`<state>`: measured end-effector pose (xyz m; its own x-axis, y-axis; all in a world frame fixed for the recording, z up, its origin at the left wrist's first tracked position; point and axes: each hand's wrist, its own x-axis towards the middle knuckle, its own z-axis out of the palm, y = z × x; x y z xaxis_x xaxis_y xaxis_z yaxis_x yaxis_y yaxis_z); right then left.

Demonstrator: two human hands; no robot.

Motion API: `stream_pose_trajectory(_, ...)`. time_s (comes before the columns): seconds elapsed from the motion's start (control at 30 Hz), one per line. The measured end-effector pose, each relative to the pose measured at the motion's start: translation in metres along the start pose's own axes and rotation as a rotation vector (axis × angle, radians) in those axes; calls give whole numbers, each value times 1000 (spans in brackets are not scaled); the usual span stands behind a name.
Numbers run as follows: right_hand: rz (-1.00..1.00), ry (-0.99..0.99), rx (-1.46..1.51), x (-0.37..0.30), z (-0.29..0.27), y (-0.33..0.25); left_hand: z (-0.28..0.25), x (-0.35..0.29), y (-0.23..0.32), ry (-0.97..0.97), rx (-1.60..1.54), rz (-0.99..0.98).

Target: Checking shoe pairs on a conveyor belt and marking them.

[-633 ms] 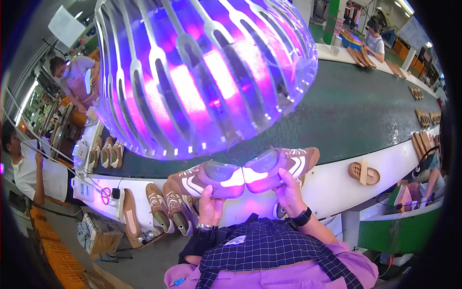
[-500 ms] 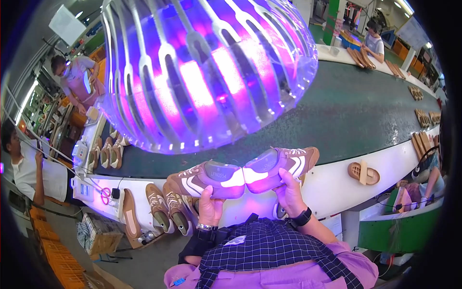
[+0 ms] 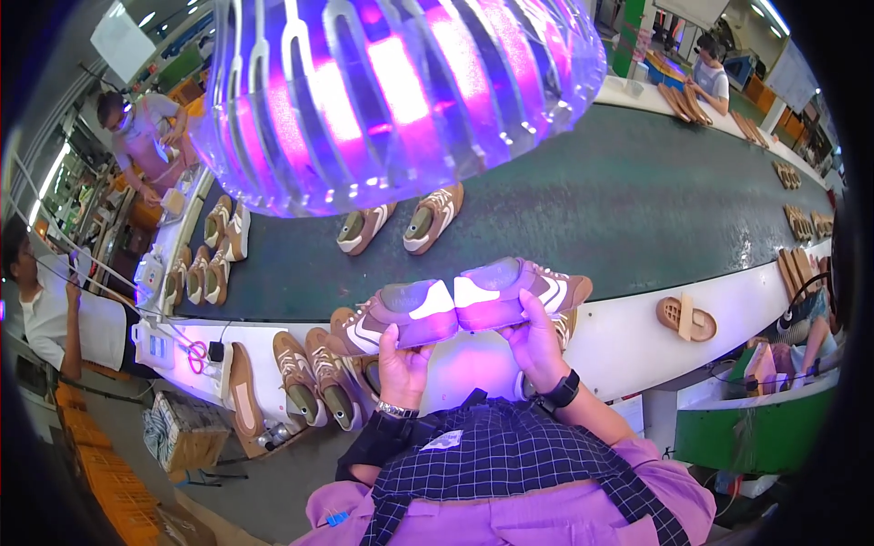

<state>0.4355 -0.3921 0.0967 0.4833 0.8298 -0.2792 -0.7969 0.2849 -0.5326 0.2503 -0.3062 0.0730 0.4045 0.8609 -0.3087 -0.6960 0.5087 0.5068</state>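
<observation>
My left hand (image 3: 403, 371) is closed on a brown sneaker (image 3: 371, 329) with white stripes, its toe pointing left. Its partner, a second brown sneaker (image 3: 546, 289) with the toe pointing right, is gripped by my right hand (image 3: 537, 348), thumb against its side. The two white heels meet almost edge to edge in front of my chest, and purple light tints both shoes. Both are lifted over the near white ledge (image 3: 596, 341). Just left of my left hand, a pair of brown sneakers (image 3: 302, 375) stands on that ledge.
A purple-glowing lamp (image 3: 401, 100) in a slotted clear cover hangs above the green conveyor belt (image 3: 564, 200). Two sneakers (image 3: 433, 218) lie on the belt beneath it. A loose brown sole (image 3: 687, 318) sits right, another sole (image 3: 244, 389) left. Co-workers (image 3: 146, 136) are around the line.
My hands and both sneakers have risen slightly and tipped in the picture. The view has shifted, so the lamp sits higher and uncovers two sneakers on the belt.
</observation>
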Motion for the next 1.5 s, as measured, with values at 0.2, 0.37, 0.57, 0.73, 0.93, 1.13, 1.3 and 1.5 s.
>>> stream_pose_trajectory(0.2,42,-65,-28,1,-3,2,-3,-2,2,26,29,35)
stream_pose_trajectory(0.37,50,-61,-28,2,0,3,-6,-1,3,29,16,31)
stream_pose_trajectory(0.57,15,-25,-1,-2,3,3,-6,-3,5,-18,56,35)
stream_pose_trajectory(0.73,-1,-49,-84,-6,-1,-5,-9,-6,15,-72,210,57)
stream_pose_trajectory(0.93,-15,-64,-141,-7,-2,-12,-3,-10,22,-92,265,83)
stream_pose_trajectory(1.13,-10,-75,-159,-7,-2,-12,-8,-9,22,-84,261,68)
stream_pose_trajectory(1.3,95,-127,-156,1,-5,-8,-21,-9,34,-82,153,46)
stream_pose_trajectory(1.5,419,-226,-59,19,-40,14,-36,36,99,-231,-20,-2)
